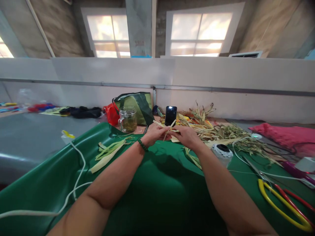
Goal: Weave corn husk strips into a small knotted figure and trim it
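My left hand [155, 133], with a green bead bracelet [142, 145] at the wrist, pinches pale corn husk strips [159, 123]. From the other side my right hand [186, 135] grips the same strips, its fingers almost touching those of the left. The strips cross and stick out past the fingertips; how they are joined is too small to tell. Both hands are raised over a green mat [157, 190]. On it, left of my left forearm, lie green and pale husk leaves [110, 153]. A few more green husk strips [193, 158] lie beside my right forearm.
Behind the hands stand a phone [170, 114], a glass mug [128, 120] and a green bag [141, 106]. Dried husks and plants [209, 129] heap at right, near a thread spool [222, 154] and large scissors [264, 177]. A white cable [80, 157] runs along the left.
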Demonstrator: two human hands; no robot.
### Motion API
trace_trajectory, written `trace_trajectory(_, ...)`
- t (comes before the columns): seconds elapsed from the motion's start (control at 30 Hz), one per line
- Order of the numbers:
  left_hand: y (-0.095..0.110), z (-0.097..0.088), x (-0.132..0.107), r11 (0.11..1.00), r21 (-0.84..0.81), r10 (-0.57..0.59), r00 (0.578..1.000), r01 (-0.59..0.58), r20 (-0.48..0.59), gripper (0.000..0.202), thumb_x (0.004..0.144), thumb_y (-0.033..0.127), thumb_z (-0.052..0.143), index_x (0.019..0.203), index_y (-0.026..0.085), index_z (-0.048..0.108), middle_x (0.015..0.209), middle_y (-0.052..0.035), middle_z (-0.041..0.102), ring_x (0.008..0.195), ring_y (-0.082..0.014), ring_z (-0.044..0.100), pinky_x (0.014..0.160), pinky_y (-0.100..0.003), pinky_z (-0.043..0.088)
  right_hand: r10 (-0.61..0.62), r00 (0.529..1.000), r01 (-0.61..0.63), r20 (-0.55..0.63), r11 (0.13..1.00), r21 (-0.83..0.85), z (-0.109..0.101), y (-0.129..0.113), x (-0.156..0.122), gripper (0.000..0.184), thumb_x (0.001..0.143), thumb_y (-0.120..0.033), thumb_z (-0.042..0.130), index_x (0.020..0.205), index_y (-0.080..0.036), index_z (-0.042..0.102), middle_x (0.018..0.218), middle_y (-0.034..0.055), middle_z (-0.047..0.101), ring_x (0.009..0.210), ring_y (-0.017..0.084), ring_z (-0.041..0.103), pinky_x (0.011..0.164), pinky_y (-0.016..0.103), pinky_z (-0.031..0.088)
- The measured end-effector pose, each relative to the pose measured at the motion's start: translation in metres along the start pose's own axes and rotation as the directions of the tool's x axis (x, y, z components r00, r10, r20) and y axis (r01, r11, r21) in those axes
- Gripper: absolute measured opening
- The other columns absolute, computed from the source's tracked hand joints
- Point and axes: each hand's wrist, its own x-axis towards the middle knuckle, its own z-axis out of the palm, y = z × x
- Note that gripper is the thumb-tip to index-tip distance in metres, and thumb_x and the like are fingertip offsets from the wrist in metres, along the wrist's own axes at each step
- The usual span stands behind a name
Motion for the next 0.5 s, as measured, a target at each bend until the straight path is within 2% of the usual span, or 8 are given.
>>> trace_trajectory(0.1,0.002,0.001,-0.002,1.000,0.010,-0.009,1.000,0.009,-0.001,0.042,0.065,0.050,0.077,0.064,0.010,0.066,0.052,-0.0017,0.062,0.047,-0.0074,0.055,0.052,-0.019,0.043,0.018,0.999,-0.021,-0.040,0.998,-0.067,0.000,-0.006,-0.001,0.032,0.090,-0.047,0.051,0.080,-0.023,0.069,0.067,0.0048,0.067,0.064,0.019,0.058,0.057,0.026,0.029)
trace_trajectory(0.17,0.004,0.002,-0.003,1.000,0.010,-0.017,1.000,0.017,-0.004,0.040,0.066,0.049,0.077,0.064,0.010,0.066,0.053,-0.0018,0.063,0.048,-0.0076,0.056,0.051,-0.019,0.042,0.016,0.998,-0.019,-0.066,0.999,-0.047,-0.002,-0.007,-0.002,0.035,0.089,-0.047,0.050,0.074,-0.022,0.067,0.062,0.0038,0.065,0.060,0.017,0.056,0.056,0.026,0.028)
trace_trajectory(0.33,0.006,0.000,-0.001,0.996,-0.089,-0.017,0.997,0.010,-0.081,0.038,0.068,0.045,0.077,0.066,0.010,0.064,0.051,-0.0006,0.061,0.045,-0.0069,0.053,0.048,-0.018,0.040,-0.019,0.997,0.032,-0.073,0.983,0.180,-0.002,-0.003,-0.001,0.045,0.090,-0.043,0.043,0.053,-0.020,0.053,0.050,0.0004,0.055,0.049,0.012,0.048,0.054,0.025,0.031)
trace_trajectory(0.4,0.007,-0.002,0.000,0.992,-0.126,-0.008,0.995,-0.005,-0.104,0.038,0.068,0.046,0.077,0.067,0.010,0.063,0.049,0.0008,0.059,0.043,-0.0063,0.051,0.048,-0.018,0.038,0.005,0.997,0.017,-0.080,0.961,0.276,-0.001,0.001,0.000,0.048,0.088,-0.048,0.043,0.051,-0.020,0.051,0.046,-0.0004,0.052,0.047,0.012,0.046,0.053,0.025,0.033)
trace_trajectory(0.5,0.010,-0.005,0.000,0.989,-0.145,-0.030,0.995,0.016,-0.093,0.042,0.069,0.051,0.075,0.070,0.010,0.065,0.052,-0.0012,0.062,0.048,-0.0089,0.056,0.053,-0.020,0.043,0.082,0.996,-0.054,-0.045,0.892,0.449,0.001,0.006,0.003,0.055,0.084,-0.062,0.045,0.050,-0.019,0.053,0.045,0.0001,0.053,0.044,0.011,0.046,0.051,0.025,0.036)
